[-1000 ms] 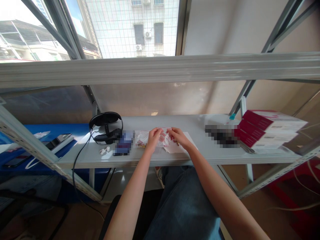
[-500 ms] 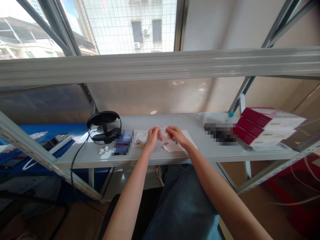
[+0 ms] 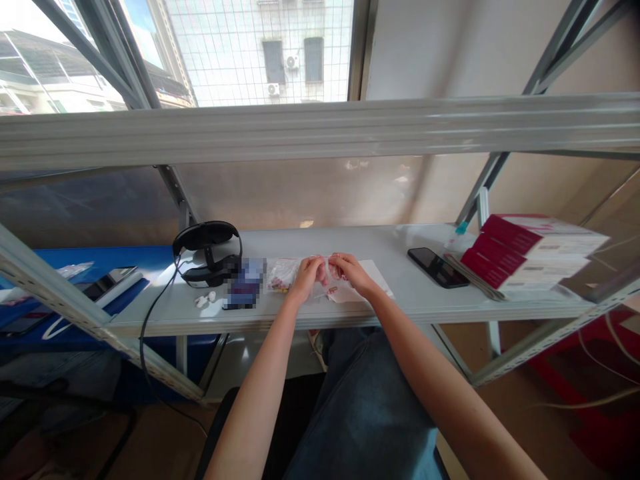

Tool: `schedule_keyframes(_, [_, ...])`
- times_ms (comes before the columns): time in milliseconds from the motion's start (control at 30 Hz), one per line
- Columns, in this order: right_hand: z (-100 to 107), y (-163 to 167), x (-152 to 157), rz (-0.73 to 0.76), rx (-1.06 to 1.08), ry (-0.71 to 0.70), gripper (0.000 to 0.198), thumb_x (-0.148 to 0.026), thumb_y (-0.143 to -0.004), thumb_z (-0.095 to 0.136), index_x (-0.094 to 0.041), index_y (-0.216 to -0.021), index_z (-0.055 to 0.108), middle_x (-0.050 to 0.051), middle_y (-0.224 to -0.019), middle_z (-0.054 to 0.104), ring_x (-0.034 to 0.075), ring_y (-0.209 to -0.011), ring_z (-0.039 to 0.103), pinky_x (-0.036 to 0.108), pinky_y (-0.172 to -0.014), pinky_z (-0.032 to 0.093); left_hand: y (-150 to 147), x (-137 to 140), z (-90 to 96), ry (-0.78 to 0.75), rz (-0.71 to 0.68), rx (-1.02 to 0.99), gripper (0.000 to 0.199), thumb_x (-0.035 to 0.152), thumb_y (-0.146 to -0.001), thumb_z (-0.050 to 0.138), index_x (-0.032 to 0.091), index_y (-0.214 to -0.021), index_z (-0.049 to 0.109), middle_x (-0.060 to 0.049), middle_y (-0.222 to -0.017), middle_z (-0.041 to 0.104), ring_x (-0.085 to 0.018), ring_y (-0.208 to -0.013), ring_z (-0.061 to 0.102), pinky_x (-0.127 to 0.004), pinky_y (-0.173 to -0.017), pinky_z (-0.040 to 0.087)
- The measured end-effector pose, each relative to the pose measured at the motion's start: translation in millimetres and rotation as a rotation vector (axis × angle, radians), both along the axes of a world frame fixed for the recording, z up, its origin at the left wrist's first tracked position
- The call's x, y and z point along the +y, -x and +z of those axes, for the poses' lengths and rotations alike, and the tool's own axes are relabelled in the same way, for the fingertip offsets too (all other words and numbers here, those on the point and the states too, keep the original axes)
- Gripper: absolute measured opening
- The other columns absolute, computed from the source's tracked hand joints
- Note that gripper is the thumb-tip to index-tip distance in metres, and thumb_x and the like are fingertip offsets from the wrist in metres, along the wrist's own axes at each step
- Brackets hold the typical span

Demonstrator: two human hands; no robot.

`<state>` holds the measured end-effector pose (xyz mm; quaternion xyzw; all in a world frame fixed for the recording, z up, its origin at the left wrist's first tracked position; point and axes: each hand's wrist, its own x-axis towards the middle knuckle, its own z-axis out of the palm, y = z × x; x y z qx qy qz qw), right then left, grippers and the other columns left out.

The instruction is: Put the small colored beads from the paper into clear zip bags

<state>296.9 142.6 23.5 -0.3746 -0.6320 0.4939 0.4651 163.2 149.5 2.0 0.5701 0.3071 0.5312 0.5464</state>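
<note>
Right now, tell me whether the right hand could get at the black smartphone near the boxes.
Probably yes: only flat white paper and shelf surface lie between the right hand and the black smartphone.

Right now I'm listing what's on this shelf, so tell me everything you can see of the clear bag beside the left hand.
The clear bag looks like thin, crinkled plastic. It lies on the grey shelf, with small reddish and yellow pieces showing toward its near edge. Its right end disappears at the left hand; whether they touch is unclear.
</note>
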Motion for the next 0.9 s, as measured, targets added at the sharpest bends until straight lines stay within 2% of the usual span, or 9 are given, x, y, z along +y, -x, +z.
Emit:
schedule_keyframes(233, [-1.8, 2.6, 1.0, 0.011, -0.004, -0.038, 0.026, -0.033, -0.077, 0.046, -0.018, -0.056, 0.048, -0.005, -0.048, 0.043, 0.009, -0.048, 0.039, 0.023, -0.048, 0.028, -1.8, -1.9, 1.2, 0.041, -0.014, -0.01, 0.024, 0.037, -0.075, 0.05, 0.017, -0.061, 0.047, 0.005, -0.047, 0.046, -0.009, -0.04, 0.046, -0.022, -0.04, 0.038])
schedule_keyframes(433, [-2.8, 4.0, 1.0, 0.063, -0.012, -0.073, 0.03, -0.035, -0.08, 0.043, -0.018, -0.055, 0.047, -0.004, -0.048, 0.043, 0.009, -0.049, 0.039, 0.023, -0.049, 0.029, -1.0, -2.7, 2.2, -0.007, -0.015, -0.02, 0.028, 0.037, -0.077, 0.05, 0.018, -0.058, 0.044, 0.004, -0.047, 0.044, -0.01, -0.044, 0.049, -0.022, -0.042, 0.039])
schedule_keyframes(667, [-2.7, 1.4, 6.3, -0.138, 0.084, -0.089, 0.032, -0.04, -0.08, 0.045, -0.019, -0.055, 0.044, -0.005, -0.045, 0.039, 0.009, -0.044, 0.036, 0.023, -0.046, 0.029, -1.3, -6.0, 3.6, -0.045, 0.076, 0.001, 0.031, 0.045, -0.076, 0.054, 0.017, -0.066, 0.046, 0.004, -0.056, 0.049, -0.008, -0.045, 0.048, -0.02, -0.043, 0.041])
schedule_keyframes(800, [-1.3, -0.1, 5.8, -0.153, 0.097, -0.07, 0.031, -0.048, -0.08, 0.044, -0.02, -0.069, 0.052, -0.004, -0.049, 0.045, 0.009, -0.044, 0.038, 0.022, -0.044, 0.03, 8.6, -10.1, 15.7, -0.095, 0.088, 0.09, 0.033, 0.046, -0.076, 0.054, 0.016, -0.066, 0.047, 0.003, -0.061, 0.054, -0.007, -0.047, 0.051, -0.02, -0.047, 0.045])
schedule_keyframes(900, [1.0, 0.6, 2.6, -0.138, 0.047, -0.04, 0.033, -0.052, -0.079, 0.044, -0.021, -0.08, 0.054, -0.003, -0.057, 0.052, 0.008, -0.046, 0.041, 0.02, -0.042, 0.03, 31.8, -10.8, 34.4, -0.14, 0.228, 0.146, 0.03, 0.046, -0.075, 0.055, 0.017, -0.075, 0.051, 0.002, -0.063, 0.057, -0.008, -0.048, 0.053, -0.02, -0.047, 0.045])
